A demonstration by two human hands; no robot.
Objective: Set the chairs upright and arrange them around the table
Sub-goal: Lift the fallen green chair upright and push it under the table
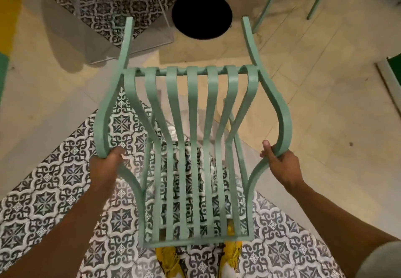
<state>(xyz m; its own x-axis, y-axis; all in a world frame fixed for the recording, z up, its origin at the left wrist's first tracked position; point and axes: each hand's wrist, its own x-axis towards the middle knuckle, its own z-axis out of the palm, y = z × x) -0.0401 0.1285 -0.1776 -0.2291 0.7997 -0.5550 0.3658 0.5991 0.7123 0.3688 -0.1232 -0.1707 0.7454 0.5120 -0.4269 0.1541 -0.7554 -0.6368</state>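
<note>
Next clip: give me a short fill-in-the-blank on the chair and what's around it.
1. Both hands, left hand and right hand, grip the ____ slatted chair by its side rails.
2. The round table base beyond the chair is ____ in colour.
3. The floor tiles under the chair are ____, not plain.

Missing words: green; black; patterned

- No readable text, labels, brands, numbers or signs found on any surface in view.
- The floor tiles carry ornamental patterns only, no lettering.
</note>
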